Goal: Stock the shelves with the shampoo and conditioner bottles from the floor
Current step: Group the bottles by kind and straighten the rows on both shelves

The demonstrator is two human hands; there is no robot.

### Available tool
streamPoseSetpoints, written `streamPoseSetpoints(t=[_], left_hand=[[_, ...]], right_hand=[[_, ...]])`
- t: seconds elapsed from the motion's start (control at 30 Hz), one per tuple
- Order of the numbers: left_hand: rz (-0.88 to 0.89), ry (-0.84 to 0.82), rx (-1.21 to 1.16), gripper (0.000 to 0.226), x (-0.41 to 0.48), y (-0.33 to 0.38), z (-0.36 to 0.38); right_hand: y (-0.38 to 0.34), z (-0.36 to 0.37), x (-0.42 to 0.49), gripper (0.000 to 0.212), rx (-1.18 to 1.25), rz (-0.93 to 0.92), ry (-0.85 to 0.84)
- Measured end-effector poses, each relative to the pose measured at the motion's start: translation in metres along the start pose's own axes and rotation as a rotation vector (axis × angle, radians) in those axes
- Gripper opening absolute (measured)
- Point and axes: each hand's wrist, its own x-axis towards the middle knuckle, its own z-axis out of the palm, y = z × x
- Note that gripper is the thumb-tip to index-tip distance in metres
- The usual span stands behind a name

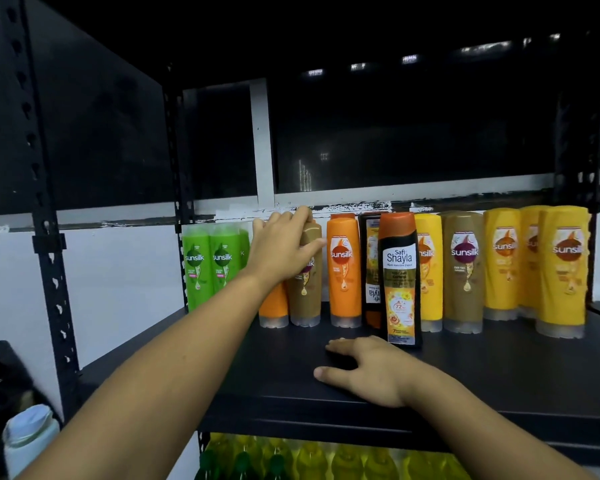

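The black metal rack fills the view, and its dark shelf board spans from 9 o'clock to 3 o'clock across the middle. A row of upright bottles stands along the rear of this board. From the 9 o'clock end the row reads: green bottles, an orange bottle partly hidden by the forearm, the left brown bottle, a second orange bottle, a yellow bottle, a right brown bottle, and a cluster of yellow bottles at the 3 o'clock end. A black Safi Shayla bottle stands forward of the row, just right of centre. On the tier below, at 6 o'clock, yellow-green bottles show. The left hand reaches in from 7 o'clock and grips the top of the left brown bottle, fingers curled over the cap and thumb against the side. The right hand rests palm down on the board at 5 o'clock, fingers spread wide, holding nothing, just in front of the Safi Shayla bottle. A pale capped bottle sits at 8 o'clock, outside the rack.
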Motion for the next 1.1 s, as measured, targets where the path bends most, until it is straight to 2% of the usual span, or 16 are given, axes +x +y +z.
streamPoseSetpoints(t=[0.13,0.23,0.3,0.47,0.53,0.6,0.7,0.8,0.9,0.97,1.1], left_hand=[[0.003,0.061,-0.175,0.04,-0.016,0.007,-0.013],[-0.1,0.05,-0.402,0.038,-0.02,0.015,-0.029],[-0.159,0.03,-0.537,0.035,-0.023,0.027,-0.039],[-0.202,0.076,-0.68,0.033,-0.033,0.056,-0.036],[-0.227,0.097,-0.713,0.038,-0.04,0.064,-0.032],[-0.268,0.084,-0.773,0.048,-0.052,0.07,-0.029],[-0.265,-0.009,-0.908,0.062,-0.077,0.069,-0.013],[-0.289,-0.205,-1.021,0.057,-0.107,0.058,0.014],[-0.239,-0.396,-0.868,0.065,-0.123,0.05,0.033],[-0.246,-0.448,-0.814,0.066,-0.122,0.049,0.037],[-0.24,-0.51,-0.755,0.049,-0.12,0.047,0.04]], right_hand=[[0.003,0.0,-0.003,0.078,0.119,0.024,0.181],[0.006,-0.003,-0.009,0.066,0.215,0.015,0.383],[0.006,-0.006,-0.014,0.072,0.3,-0.011,0.49],[0.007,-0.007,-0.021,0.097,0.422,-0.066,0.508],[0.008,-0.007,-0.02,0.097,0.406,-0.073,0.485],[0.008,-0.007,-0.021,0.089,0.391,-0.079,0.475],[0.006,-0.007,-0.021,0.073,0.378,-0.09,0.487],[0.009,-0.005,-0.018,0.069,0.378,-0.066,0.533],[0.014,-0.004,-0.012,0.067,0.313,0.016,0.631],[0.015,-0.005,-0.009,0.064,0.269,0.053,0.657],[0.016,-0.004,-0.008,0.061,0.238,0.065,0.656]])
